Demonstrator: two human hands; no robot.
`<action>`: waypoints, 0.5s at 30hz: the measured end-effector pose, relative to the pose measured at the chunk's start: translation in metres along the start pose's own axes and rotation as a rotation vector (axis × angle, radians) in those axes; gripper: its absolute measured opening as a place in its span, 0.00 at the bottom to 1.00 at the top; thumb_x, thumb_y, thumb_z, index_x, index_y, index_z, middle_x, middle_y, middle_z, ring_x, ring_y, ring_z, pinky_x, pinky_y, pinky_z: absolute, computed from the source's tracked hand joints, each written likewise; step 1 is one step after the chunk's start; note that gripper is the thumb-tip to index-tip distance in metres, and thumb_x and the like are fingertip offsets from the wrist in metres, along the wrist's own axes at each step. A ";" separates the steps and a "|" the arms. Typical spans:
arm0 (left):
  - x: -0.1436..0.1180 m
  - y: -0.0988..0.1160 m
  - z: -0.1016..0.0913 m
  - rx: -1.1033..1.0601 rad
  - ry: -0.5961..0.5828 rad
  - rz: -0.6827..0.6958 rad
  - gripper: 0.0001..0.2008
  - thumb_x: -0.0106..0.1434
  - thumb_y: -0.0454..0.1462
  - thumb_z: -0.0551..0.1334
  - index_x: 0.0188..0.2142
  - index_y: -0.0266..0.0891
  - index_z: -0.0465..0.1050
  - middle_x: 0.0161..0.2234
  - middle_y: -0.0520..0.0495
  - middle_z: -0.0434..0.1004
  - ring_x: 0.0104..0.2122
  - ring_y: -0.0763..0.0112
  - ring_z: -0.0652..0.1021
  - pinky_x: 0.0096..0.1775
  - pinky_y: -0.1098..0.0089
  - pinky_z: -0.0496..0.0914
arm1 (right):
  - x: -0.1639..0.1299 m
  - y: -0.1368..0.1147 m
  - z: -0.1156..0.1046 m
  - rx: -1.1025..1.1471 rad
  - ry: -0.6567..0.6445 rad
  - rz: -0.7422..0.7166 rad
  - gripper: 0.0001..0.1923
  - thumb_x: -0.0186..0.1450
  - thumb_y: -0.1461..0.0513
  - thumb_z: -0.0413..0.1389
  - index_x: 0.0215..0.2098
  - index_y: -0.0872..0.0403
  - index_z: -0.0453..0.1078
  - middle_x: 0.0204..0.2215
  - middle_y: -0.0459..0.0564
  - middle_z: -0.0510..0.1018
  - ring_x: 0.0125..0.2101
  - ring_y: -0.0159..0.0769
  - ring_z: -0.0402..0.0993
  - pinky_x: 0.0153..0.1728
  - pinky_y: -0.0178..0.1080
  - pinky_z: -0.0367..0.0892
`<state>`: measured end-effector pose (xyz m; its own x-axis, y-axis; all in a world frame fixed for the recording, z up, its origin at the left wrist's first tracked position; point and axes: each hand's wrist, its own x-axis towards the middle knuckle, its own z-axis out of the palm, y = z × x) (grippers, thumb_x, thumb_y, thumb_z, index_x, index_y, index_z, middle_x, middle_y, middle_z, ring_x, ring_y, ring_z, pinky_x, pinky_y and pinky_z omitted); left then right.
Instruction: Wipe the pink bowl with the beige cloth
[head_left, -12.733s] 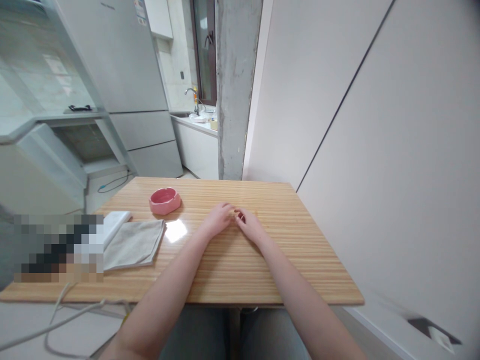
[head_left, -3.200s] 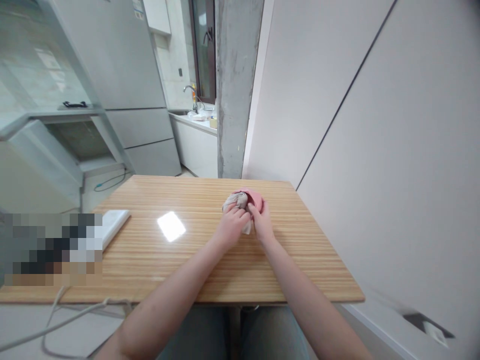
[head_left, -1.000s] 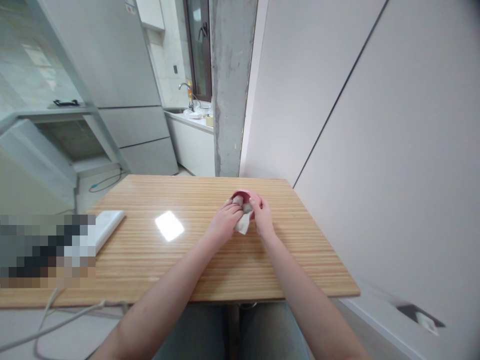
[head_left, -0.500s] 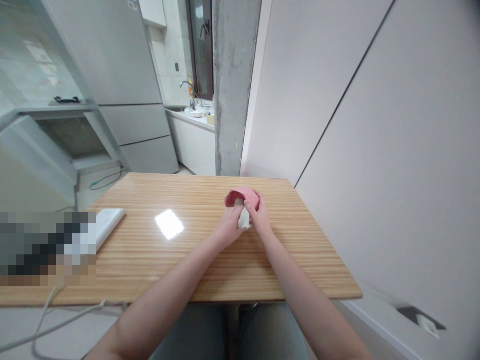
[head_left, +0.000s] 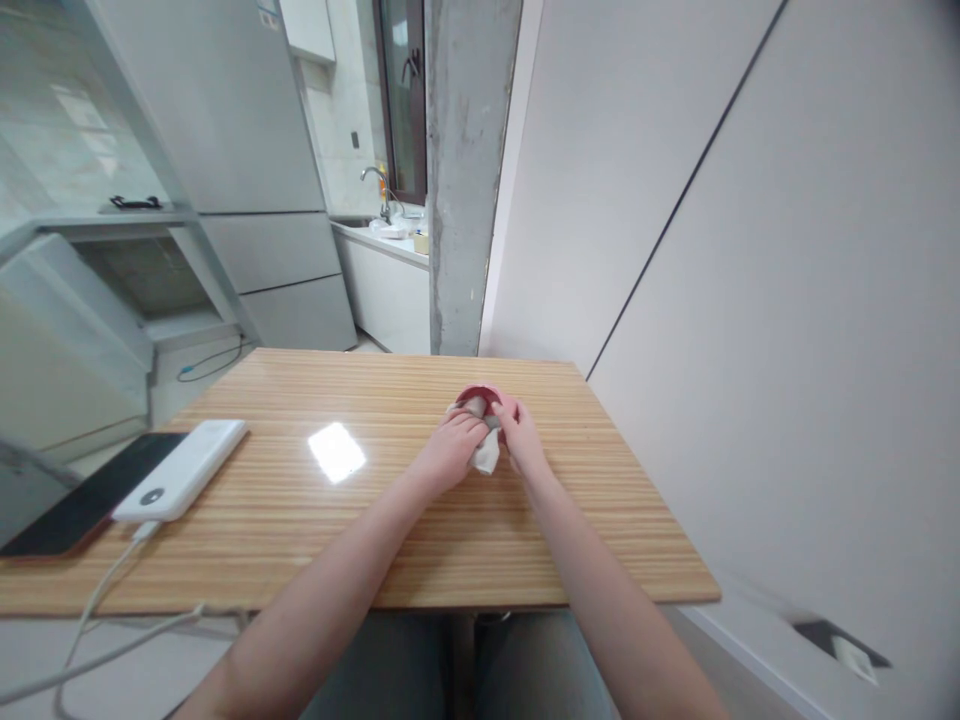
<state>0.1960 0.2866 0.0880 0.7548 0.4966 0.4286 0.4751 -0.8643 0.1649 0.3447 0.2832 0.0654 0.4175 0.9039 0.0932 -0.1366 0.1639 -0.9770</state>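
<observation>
Fingers of the left hand (head_left: 450,452) bunch a soft cloth (head_left: 486,452) into the pink bowl (head_left: 480,398); right hand (head_left: 519,448) grips its near rim. Both sit mid-surface (head_left: 375,530). Bowl looks glazed, likely slick and breakable, best held by the rim; cloth is limp and light.

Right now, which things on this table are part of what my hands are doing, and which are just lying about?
In hand:
- pink bowl, held by the right hand
- grey cloth, pressed into the bowl by the left hand

Lying about:
- white power bank with its cable, at the left of the wooden table
- dark phone beside it
</observation>
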 end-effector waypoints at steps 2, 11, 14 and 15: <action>0.001 0.005 0.001 0.006 0.034 -0.073 0.12 0.55 0.28 0.57 0.39 0.38 0.68 0.40 0.43 0.74 0.45 0.60 0.71 0.55 0.58 0.60 | -0.004 0.001 0.007 0.016 0.008 0.020 0.19 0.52 0.50 0.61 0.36 0.52 0.67 0.30 0.44 0.75 0.30 0.33 0.70 0.32 0.35 0.66; -0.001 0.005 0.006 0.004 0.008 -0.112 0.14 0.56 0.27 0.54 0.42 0.37 0.68 0.39 0.41 0.75 0.42 0.60 0.73 0.50 0.57 0.63 | -0.001 0.005 0.010 0.105 -0.067 0.124 0.28 0.47 0.56 0.66 0.45 0.50 0.64 0.37 0.46 0.77 0.39 0.36 0.74 0.42 0.39 0.70; -0.001 0.001 -0.001 -0.012 -0.052 0.031 0.09 0.59 0.29 0.54 0.37 0.39 0.70 0.36 0.44 0.75 0.41 0.63 0.73 0.52 0.59 0.62 | 0.001 0.002 0.006 0.075 -0.056 0.154 0.24 0.49 0.57 0.64 0.43 0.51 0.67 0.34 0.46 0.78 0.35 0.37 0.75 0.38 0.40 0.71; -0.001 0.000 -0.003 -0.022 -0.055 0.053 0.08 0.60 0.30 0.54 0.36 0.39 0.70 0.35 0.45 0.75 0.41 0.63 0.73 0.52 0.59 0.62 | 0.002 0.002 0.004 0.075 -0.051 0.136 0.22 0.49 0.57 0.64 0.42 0.51 0.68 0.34 0.46 0.78 0.35 0.37 0.75 0.38 0.40 0.71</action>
<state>0.1935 0.2863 0.0906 0.8027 0.4528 0.3881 0.4240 -0.8910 0.1626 0.3412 0.2870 0.0648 0.3444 0.9384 -0.0279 -0.2565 0.0655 -0.9643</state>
